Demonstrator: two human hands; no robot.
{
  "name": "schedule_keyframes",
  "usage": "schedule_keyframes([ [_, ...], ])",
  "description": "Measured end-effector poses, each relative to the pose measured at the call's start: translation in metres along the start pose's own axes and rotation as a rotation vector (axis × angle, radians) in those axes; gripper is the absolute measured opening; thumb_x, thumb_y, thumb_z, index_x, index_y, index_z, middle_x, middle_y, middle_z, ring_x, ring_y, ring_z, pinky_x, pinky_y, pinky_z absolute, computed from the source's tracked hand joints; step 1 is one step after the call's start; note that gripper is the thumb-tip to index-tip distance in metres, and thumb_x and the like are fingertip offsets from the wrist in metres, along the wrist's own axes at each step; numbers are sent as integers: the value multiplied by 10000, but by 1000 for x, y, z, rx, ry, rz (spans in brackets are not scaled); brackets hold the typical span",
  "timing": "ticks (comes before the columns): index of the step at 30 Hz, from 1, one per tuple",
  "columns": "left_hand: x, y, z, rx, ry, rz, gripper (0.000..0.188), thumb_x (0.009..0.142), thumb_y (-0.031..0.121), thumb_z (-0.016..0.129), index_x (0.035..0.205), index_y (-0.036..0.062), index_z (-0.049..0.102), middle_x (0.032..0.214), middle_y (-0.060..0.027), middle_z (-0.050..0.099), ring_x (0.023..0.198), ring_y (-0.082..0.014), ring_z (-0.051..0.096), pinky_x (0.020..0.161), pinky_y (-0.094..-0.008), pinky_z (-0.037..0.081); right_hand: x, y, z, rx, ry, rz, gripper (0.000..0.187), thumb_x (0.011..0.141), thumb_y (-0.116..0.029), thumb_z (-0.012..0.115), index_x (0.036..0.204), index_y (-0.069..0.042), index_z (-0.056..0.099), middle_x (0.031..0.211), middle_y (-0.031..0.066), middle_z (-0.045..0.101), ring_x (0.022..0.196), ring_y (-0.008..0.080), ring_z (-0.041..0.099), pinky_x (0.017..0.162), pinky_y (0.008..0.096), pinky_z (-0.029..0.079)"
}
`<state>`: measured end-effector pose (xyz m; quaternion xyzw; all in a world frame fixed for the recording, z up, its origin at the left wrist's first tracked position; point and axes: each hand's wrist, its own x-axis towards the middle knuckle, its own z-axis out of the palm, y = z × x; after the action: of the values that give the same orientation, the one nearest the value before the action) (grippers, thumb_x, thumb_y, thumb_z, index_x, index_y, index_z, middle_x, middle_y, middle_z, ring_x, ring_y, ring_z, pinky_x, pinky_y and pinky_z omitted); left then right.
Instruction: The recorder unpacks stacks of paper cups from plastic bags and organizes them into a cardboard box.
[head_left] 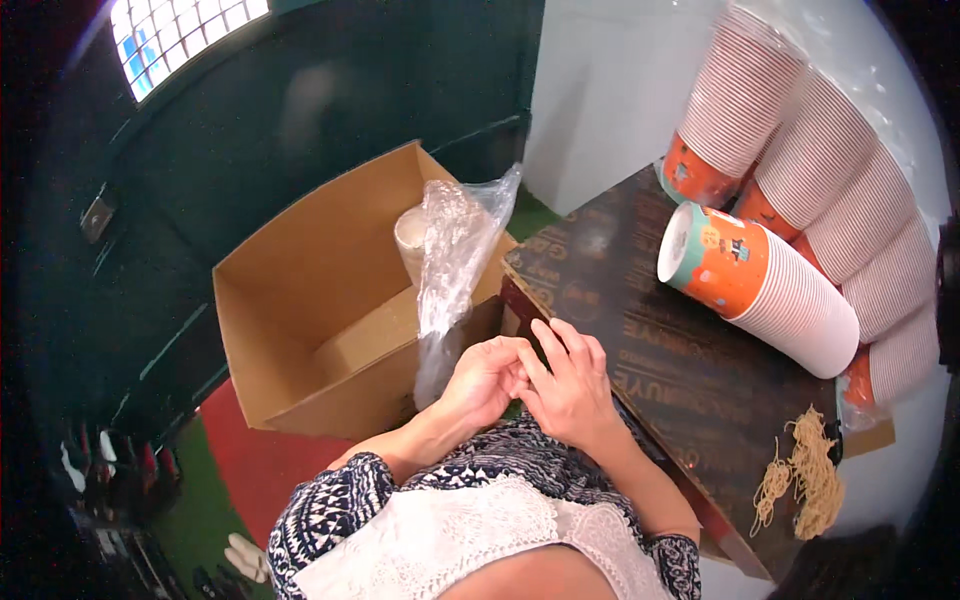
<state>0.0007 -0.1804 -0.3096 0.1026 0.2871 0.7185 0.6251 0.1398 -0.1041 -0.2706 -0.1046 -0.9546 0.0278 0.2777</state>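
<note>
My two hands meet in front of my body, between the cardboard box and the dark table. My left hand (487, 382) is closed, its fingertips curled together against my right hand's fingers; anything held there is too small or hidden to make out. My right hand (572, 395) has its outer fingers stretched out beside the table edge, index and thumb touching the left fingertips. Just beyond my left hand, a clear plastic bag (447, 285) hangs over the box's near side, with a stack of pale cups (409, 240) behind it. On the table lies a stack of orange-and-teal paper cups (765, 285).
The open cardboard box (300, 250) stands at left on a red surface. Several plastic-wrapped cup stacks (830, 170) line the far right of the dark printed table (665, 345). A bundle of beige strings (815, 470) lies near its right edge. A green wall (400, 85) rises behind.
</note>
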Motion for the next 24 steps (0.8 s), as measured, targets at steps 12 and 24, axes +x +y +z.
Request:
schedule_keyframes([
  [12, 14, 118, -81, 406, 456, 569, 65, 774, -31, 537, 780, 21, 576, 633, -56, 575, 492, -106, 520, 417, -227, 376, -5, 5, -16, 212, -12, 24, 381, 745, -148, 676, 1086, 15, 624, 1214, 158, 574, 1151, 347, 510, 960, 485, 378],
  [24, 123, 237, -209, 1984, 896, 460, 210, 772, 58, 526, 860, -25, 697, 1113, -242, 626, 1085, -401, 571, 938, -461, 464, -18, 11, -36, 262, 27, 59, 320, 756, -113, 642, 1041, 34, 642, 1124, 148, 631, 1079, 336, 563, 919, 450, 443],
])
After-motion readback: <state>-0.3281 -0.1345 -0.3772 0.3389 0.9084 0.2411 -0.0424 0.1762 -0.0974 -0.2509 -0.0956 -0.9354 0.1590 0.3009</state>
